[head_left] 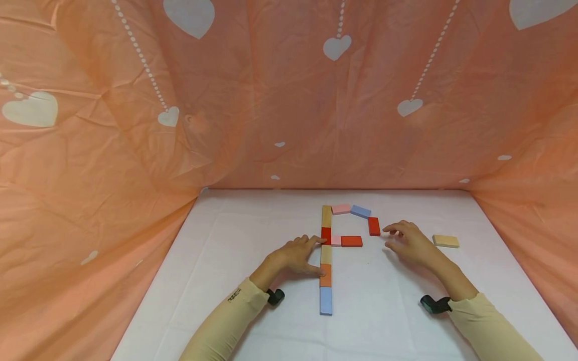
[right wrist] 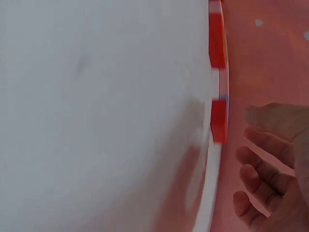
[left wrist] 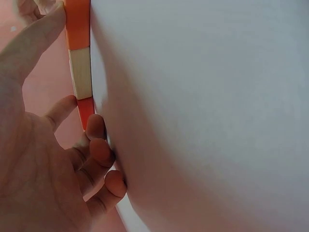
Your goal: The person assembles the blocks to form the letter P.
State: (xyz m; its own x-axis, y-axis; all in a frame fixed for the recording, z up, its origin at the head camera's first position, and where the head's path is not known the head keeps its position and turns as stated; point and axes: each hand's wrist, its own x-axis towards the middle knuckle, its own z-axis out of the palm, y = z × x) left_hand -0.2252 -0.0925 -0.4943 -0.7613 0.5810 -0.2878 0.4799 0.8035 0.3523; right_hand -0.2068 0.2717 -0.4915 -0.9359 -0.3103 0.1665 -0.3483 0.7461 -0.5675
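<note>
Flat coloured blocks lie on the white table in a P-like outline. Its upright column runs wood, red, wood, orange, blue from far to near. My left hand rests against the column's left side, a fingertip at the red block and the thumb at the orange block; the left wrist view shows the same orange block and red block. My right hand hovers with relaxed fingers just right of another red block, holding nothing. That red block also shows beside the right hand.
A pink block and a blue block form the top of the outline, a small pink one and a red one its middle bar. A loose wooden block lies at the right. Peach heart-print cloth walls three sides.
</note>
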